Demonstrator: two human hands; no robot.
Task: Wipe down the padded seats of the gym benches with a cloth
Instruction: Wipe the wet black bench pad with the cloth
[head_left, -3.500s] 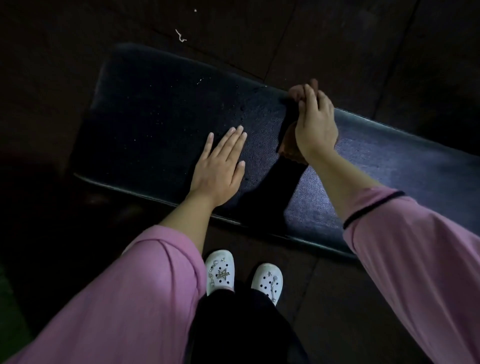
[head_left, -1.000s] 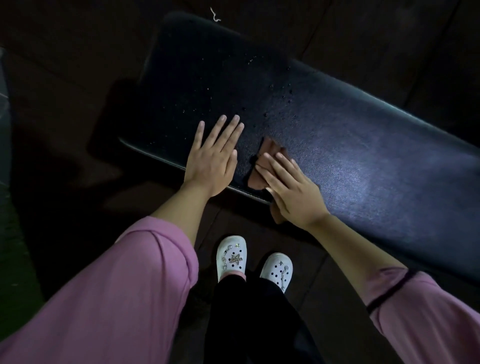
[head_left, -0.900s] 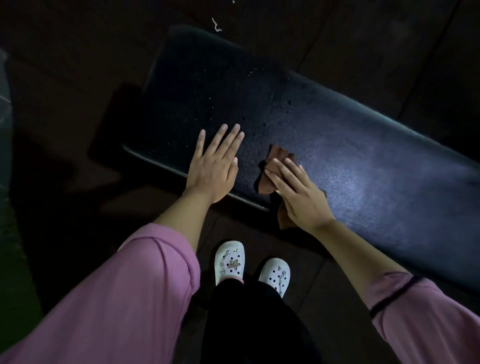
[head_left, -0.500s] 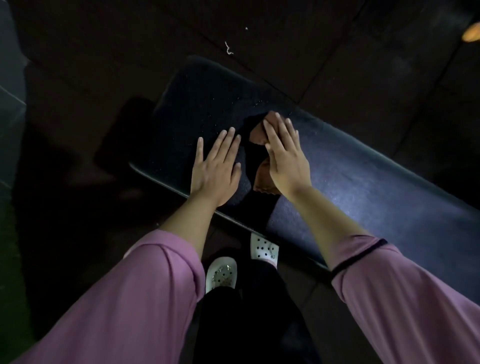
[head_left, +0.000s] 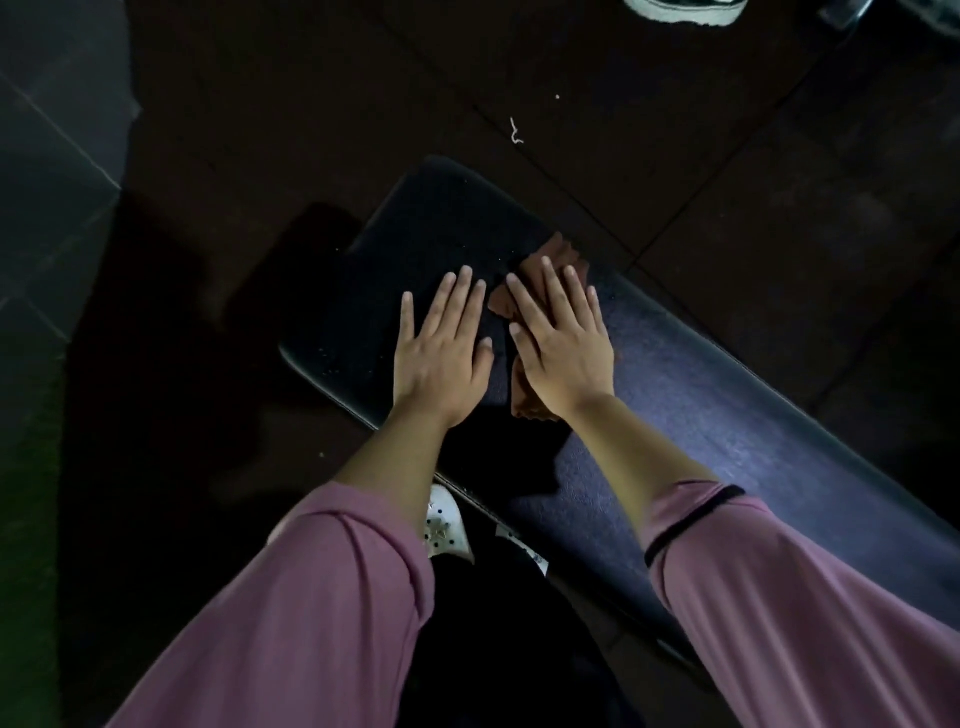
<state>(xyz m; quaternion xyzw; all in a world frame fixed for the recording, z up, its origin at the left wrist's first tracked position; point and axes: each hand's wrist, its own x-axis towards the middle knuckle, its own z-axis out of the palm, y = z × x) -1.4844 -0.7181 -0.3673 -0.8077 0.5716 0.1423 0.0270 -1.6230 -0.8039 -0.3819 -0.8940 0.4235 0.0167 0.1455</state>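
A long dark padded gym bench (head_left: 727, 395) runs from the middle of the view down to the right edge. A reddish-brown cloth (head_left: 558, 260) lies on the seat near its left end. My right hand (head_left: 561, 338) lies flat on the cloth with straight fingers, pressing it against the pad; parts of the cloth show past the fingertips and under the wrist. My left hand (head_left: 441, 353) rests flat on the bare seat just left of the cloth, fingers straight and slightly spread. Small pale specks dot the pad's left end.
Dark rubber floor tiles surround the bench, with a small white scrap (head_left: 515, 130) on them beyond it. My white perforated shoe (head_left: 447, 525) stands at the bench's near edge. Another person's shoe (head_left: 685, 8) shows at the top edge. A green strip borders the far left.
My right hand has pushed the cloth from the seat's near edge up across the pad toward the far edge. My left hand has stayed flat on the seat. The view has tilted upward.
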